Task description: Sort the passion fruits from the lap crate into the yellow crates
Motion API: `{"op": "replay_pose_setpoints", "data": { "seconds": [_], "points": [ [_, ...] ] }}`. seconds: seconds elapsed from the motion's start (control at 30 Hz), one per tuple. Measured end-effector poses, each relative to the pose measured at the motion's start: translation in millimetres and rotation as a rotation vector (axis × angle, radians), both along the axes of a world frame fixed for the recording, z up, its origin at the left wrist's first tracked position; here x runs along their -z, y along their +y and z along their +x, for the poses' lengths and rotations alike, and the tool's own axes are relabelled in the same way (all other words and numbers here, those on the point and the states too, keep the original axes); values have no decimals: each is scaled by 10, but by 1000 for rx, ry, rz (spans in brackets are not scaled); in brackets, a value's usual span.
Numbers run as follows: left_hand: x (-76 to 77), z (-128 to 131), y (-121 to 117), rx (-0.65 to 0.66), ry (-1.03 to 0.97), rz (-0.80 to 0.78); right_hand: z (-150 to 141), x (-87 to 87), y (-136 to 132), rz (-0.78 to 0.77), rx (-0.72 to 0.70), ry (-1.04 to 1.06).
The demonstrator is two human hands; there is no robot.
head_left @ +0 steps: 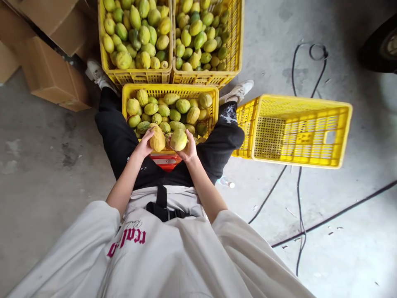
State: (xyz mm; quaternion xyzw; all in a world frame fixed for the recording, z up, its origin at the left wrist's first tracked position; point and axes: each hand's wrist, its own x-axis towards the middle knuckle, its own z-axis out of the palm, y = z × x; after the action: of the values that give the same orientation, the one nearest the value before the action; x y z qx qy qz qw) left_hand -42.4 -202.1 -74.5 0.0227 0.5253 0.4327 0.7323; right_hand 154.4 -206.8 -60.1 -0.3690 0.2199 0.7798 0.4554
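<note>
My left hand is closed around a deep-yellow, ribbed oval fruit. Close beside it, my right hand grips a rounder, pale yellow-green fruit. Both fruits are held up over the near edge of a yellow plastic crate between my legs. More fruits of the same sort, green to yellow, some ribbed, fill that crate. The fingers behind the held fruits are partly hidden.
Two yellow crates heaped with such fruit stand just beyond. An empty yellow crate lies on its side at right. Cardboard boxes are at upper left. Black cables cross the floor; a wheel shows at far right.
</note>
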Motion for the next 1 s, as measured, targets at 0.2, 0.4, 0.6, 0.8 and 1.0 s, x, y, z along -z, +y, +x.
{"op": "replay_pose_setpoints", "data": {
  "seconds": [0.2, 0.4, 0.6, 0.8, 1.0],
  "points": [
    [56, -45, -33, 81, 41, 9, 77, 75, 9, -12, 54, -50],
    [-100, 12, -40, 31, -55, -32, 142, 160, -83, 47, -48, -101],
    [-146, 104, 7, -77, 110, 10, 104, 255, -63, 10, -120, -126],
    [-172, 24, 106, -169, 125, -144, 61, 241, -30, -87, -92, -214],
    [-248, 9, 89, -284, -19, -126, 49, -31, -52, 64, -26, -145]
  ]
}}
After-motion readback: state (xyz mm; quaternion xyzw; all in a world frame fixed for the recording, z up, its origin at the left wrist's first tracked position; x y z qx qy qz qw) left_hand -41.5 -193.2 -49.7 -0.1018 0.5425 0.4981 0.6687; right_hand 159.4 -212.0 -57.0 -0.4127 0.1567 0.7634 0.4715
